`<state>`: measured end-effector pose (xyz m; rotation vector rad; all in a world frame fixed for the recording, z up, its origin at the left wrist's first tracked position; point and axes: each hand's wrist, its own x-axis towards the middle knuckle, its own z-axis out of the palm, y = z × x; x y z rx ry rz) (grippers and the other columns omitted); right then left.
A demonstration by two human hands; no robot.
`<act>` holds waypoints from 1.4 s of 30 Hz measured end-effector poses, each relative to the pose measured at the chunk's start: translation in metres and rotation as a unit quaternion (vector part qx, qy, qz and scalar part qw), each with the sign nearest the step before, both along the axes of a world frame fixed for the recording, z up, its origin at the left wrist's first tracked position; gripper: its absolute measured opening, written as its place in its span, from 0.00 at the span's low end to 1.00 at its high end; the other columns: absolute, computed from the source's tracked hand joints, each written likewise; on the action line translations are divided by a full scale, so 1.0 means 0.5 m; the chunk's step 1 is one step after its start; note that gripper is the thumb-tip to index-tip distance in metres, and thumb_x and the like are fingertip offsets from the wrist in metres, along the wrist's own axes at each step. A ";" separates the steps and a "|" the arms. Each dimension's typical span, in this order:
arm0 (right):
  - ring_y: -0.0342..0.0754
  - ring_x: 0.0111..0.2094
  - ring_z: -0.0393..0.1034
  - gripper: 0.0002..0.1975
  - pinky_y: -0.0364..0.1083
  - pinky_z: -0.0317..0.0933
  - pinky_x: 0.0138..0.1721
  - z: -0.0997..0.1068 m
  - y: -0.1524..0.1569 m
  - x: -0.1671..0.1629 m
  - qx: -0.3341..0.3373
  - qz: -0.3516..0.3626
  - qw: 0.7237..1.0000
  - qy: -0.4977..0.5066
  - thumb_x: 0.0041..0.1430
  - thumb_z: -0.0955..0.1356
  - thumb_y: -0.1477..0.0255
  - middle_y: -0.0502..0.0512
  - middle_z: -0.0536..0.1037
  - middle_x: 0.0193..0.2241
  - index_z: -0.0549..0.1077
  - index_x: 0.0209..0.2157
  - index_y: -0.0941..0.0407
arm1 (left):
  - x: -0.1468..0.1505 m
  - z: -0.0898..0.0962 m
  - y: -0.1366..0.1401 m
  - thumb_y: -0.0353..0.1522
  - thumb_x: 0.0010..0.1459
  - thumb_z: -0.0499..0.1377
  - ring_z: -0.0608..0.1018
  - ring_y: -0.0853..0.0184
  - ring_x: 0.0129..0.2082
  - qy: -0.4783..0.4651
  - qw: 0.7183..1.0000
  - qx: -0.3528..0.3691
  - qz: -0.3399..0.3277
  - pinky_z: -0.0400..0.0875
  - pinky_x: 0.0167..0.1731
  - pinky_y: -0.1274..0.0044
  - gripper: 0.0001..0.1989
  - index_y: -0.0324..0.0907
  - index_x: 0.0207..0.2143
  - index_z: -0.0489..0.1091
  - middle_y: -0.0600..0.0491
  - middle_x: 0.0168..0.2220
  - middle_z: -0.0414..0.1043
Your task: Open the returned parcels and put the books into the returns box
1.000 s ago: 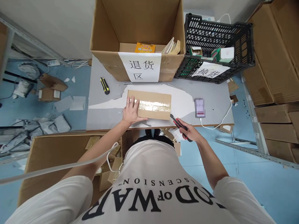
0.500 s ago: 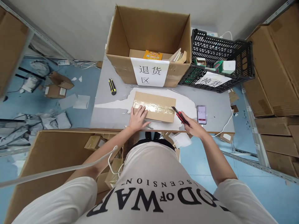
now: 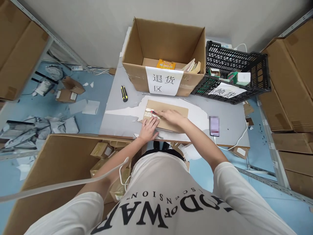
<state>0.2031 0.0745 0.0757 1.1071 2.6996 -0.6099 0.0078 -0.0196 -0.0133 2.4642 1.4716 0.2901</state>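
Note:
A taped cardboard box (image 3: 178,108) lies flat on the table in front of me. My left hand (image 3: 149,128) rests with spread fingers on its near left edge. Over the box's top, my right hand (image 3: 170,116) is closed around a red and black utility knife (image 3: 153,112). Most of the knife is hidden by the fingers; its tip end points left, over the clear tape near the box's left end. Whether the blade touches the tape I cannot tell.
A large open carton (image 3: 137,76) with a paper sign stands behind the box. Right of it is a black plastic crate (image 3: 264,71). A yellow and black utility knife (image 3: 124,93) and a phone (image 3: 214,126) lie on the table (image 3: 112,122). Below left stands a big carton (image 3: 56,156).
My right hand has moved left with the utility knife, from the box's right end to near its left end. My left hand stays on the box. The whole view has shifted slightly.

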 end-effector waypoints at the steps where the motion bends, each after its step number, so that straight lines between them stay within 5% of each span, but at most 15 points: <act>1: 0.53 0.45 0.72 0.29 0.48 0.61 0.45 0.004 0.003 -0.008 0.000 0.003 1.000 -0.011 0.67 0.56 0.75 0.60 0.74 0.49 0.49 0.67 0.45 | -0.001 -0.001 0.000 0.40 0.56 0.55 0.53 0.52 0.67 0.001 1.000 0.002 -0.003 0.38 0.64 0.58 0.36 0.41 0.66 0.53 0.43 0.67 0.51; 12: 0.57 0.46 0.73 0.26 0.48 0.62 0.40 0.057 0.010 -0.005 -0.016 0.025 0.992 -0.122 0.68 0.56 0.72 0.63 0.77 0.47 0.53 0.66 0.47 | -0.004 0.000 -0.005 0.41 0.58 0.54 0.53 0.51 0.67 0.027 1.000 0.006 -0.012 0.40 0.63 0.58 0.36 0.38 0.66 0.51 0.41 0.67 0.51; 20: 0.54 0.44 0.74 0.30 0.47 0.60 0.38 0.089 -0.045 0.169 -0.046 -0.074 0.975 -0.202 0.62 0.59 0.79 0.59 0.77 0.48 0.59 0.63 0.40 | 0.001 0.000 -0.008 0.39 0.58 0.54 0.52 0.51 0.68 0.043 0.999 -0.005 -0.002 0.39 0.63 0.57 0.37 0.38 0.67 0.50 0.41 0.67 0.49; 25: 0.53 0.42 0.74 0.40 0.44 0.57 0.32 0.101 -0.095 0.281 -0.060 -0.135 0.958 -0.244 0.56 0.60 0.84 0.56 0.78 0.45 0.54 0.64 0.35 | 0.010 0.001 -0.011 0.39 0.58 0.54 0.51 0.51 0.68 0.050 0.999 -0.008 0.011 0.39 0.63 0.56 0.36 0.38 0.67 0.49 0.41 0.67 0.50; 31: 0.49 0.35 0.73 0.39 0.44 0.57 0.32 0.106 -0.122 0.316 -0.028 -0.147 0.964 -0.222 0.56 0.61 0.84 0.55 0.78 0.41 0.55 0.63 0.35 | 0.014 0.004 -0.008 0.40 0.58 0.54 0.50 0.50 0.68 0.057 0.998 -0.010 0.012 0.39 0.62 0.55 0.37 0.37 0.67 0.50 0.40 0.67 0.50; 35: 0.50 0.40 0.72 0.36 0.44 0.60 0.33 0.115 -0.158 0.376 -0.008 -0.177 0.975 -0.131 0.60 0.59 0.80 0.53 0.76 0.45 0.52 0.64 0.36 | 0.012 0.006 -0.005 0.40 0.58 0.54 0.50 0.50 0.68 0.058 0.998 -0.011 0.006 0.39 0.62 0.56 0.37 0.37 0.67 0.49 0.40 0.67 0.49; 38: 0.54 0.44 0.70 0.33 0.47 0.63 0.37 0.065 -0.189 0.410 0.069 -0.320 0.942 -0.070 0.63 0.57 0.72 0.59 0.73 0.49 0.45 0.68 0.44 | 0.012 0.007 -0.003 0.41 0.58 0.53 0.50 0.50 0.68 0.056 0.998 -0.011 0.006 0.39 0.62 0.56 0.37 0.38 0.67 0.48 0.41 0.68 0.48; 42: 0.55 0.42 0.69 0.31 0.50 0.63 0.41 -0.107 -0.204 0.366 0.079 -0.461 0.878 -0.097 0.64 0.55 0.74 0.65 0.69 0.50 0.46 0.68 0.50 | 0.018 0.004 -0.002 0.40 0.59 0.52 0.51 0.49 0.68 0.060 0.998 -0.011 0.018 0.40 0.62 0.55 0.35 0.37 0.67 0.49 0.40 0.67 0.49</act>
